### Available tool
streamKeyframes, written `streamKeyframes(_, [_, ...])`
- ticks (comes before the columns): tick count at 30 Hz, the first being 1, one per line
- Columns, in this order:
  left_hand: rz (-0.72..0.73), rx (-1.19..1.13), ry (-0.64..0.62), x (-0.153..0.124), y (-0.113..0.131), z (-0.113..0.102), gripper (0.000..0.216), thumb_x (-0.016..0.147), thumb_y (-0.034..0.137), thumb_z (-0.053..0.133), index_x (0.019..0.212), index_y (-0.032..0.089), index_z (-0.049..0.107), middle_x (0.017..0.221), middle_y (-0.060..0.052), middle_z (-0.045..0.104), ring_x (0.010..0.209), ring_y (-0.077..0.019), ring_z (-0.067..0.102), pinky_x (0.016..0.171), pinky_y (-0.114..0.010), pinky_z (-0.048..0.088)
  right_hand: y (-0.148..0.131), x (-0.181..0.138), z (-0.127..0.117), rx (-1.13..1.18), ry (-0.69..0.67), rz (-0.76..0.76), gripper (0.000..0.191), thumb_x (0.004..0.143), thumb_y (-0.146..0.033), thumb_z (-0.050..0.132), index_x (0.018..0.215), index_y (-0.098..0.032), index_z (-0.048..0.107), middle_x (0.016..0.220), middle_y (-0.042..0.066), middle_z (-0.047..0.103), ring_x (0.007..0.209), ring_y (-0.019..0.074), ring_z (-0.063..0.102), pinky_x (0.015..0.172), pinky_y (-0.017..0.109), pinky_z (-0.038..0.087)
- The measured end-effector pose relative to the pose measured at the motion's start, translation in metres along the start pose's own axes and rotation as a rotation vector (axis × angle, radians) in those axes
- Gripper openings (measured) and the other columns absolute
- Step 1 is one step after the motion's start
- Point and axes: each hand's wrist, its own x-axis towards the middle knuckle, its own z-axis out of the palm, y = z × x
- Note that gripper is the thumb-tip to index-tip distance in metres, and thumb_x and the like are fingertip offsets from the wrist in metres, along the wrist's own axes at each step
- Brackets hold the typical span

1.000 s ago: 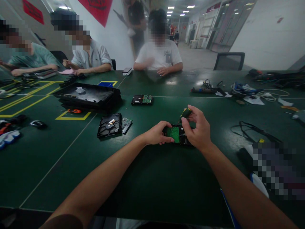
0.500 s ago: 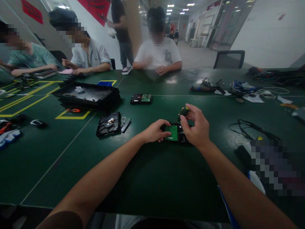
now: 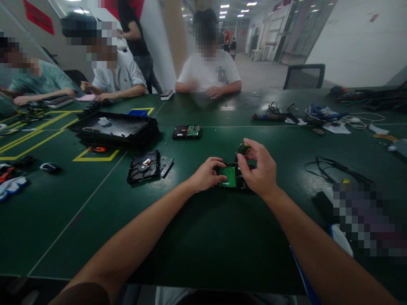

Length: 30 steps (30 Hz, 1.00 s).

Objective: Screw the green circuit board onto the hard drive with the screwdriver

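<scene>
A hard drive with a green circuit board [image 3: 229,177] lies flat on the table in front of me. My left hand [image 3: 208,174] grips its left end, thumb on the board and fingers along the far edge. In my right hand [image 3: 260,169] is a screwdriver [image 3: 243,148] with a dark green and yellow handle, held between thumb and fingers. It points down at the far edge of the drive; my fingers partly cover it, and I cannot tell whether its tip sits in a screw.
To the left lie an opened hard drive [image 3: 143,166] and a loose circuit board [image 3: 166,165]. Another hard drive [image 3: 187,131] lies farther back, near a black tray [image 3: 117,127]. Cables [image 3: 340,167] lie on the right. A person in white [image 3: 208,72] sits opposite.
Both hands keep their hold on the drive and screwdriver, with hardly any movement. The view has shifted slightly. A standing person in the background has moved left.
</scene>
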Motion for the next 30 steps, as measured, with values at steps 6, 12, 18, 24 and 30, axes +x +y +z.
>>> streamKeyframes(6, [0.008, 0.07, -0.032, 0.002, -0.002, -0.006, 0.042, 0.085, 0.026, 0.081, 0.122, 0.015, 0.063, 0.13, -0.011, 0.052, 0.059, -0.0028, 0.056, 0.048, -0.021, 0.047, -0.001, 0.0, -0.001, 0.019, -0.01, 0.018, 0.056, 0.094, -0.024, 0.065, 0.147, -0.031, 0.051, 0.129, 0.008, 0.067, 0.095, 0.0242, 0.073, 0.085, 0.042, 0.066])
streamKeyframes(12, [0.034, 0.182, -0.065, 0.004, -0.005, -0.01, 0.05, 0.082, 0.032, 0.084, 0.125, 0.017, 0.063, 0.12, -0.008, 0.056, 0.064, -0.0061, 0.056, 0.053, -0.022, 0.046, -0.002, 0.001, 0.0, -0.004, 0.012, 0.004, 0.055, 0.093, -0.023, 0.066, 0.146, -0.03, 0.052, 0.128, 0.008, 0.068, 0.095, 0.0238, 0.073, 0.086, 0.042, 0.066])
streamKeyframes(18, [0.053, 0.217, -0.074, 0.004, -0.002, -0.011, 0.048, 0.083, 0.033, 0.083, 0.123, 0.016, 0.064, 0.11, -0.006, 0.061, 0.066, -0.0083, 0.055, 0.055, -0.022, 0.044, -0.001, 0.0, 0.0, 0.003, 0.006, -0.002, 0.056, 0.092, -0.022, 0.066, 0.146, -0.03, 0.052, 0.127, 0.008, 0.068, 0.095, 0.0237, 0.074, 0.087, 0.042, 0.065])
streamKeyframes(24, [0.049, 0.116, -0.084, 0.001, -0.004, -0.009, 0.057, 0.084, 0.03, 0.082, 0.133, 0.017, 0.057, 0.114, -0.007, 0.06, 0.066, -0.0078, 0.058, 0.056, -0.022, 0.048, -0.001, 0.0, -0.001, 0.007, -0.011, 0.009, 0.057, 0.092, -0.023, 0.066, 0.147, -0.03, 0.051, 0.128, 0.008, 0.068, 0.098, 0.0253, 0.074, 0.087, 0.044, 0.065])
streamKeyframes(30, [0.08, 0.061, -0.044, -0.002, -0.013, -0.005, 0.055, 0.084, 0.028, 0.083, 0.131, 0.019, 0.056, 0.114, -0.005, 0.058, 0.063, -0.0055, 0.055, 0.054, -0.02, 0.048, -0.003, 0.001, -0.001, 0.011, -0.017, -0.023, 0.055, 0.092, -0.023, 0.068, 0.145, -0.031, 0.053, 0.132, 0.007, 0.068, 0.101, 0.0253, 0.073, 0.084, 0.042, 0.066])
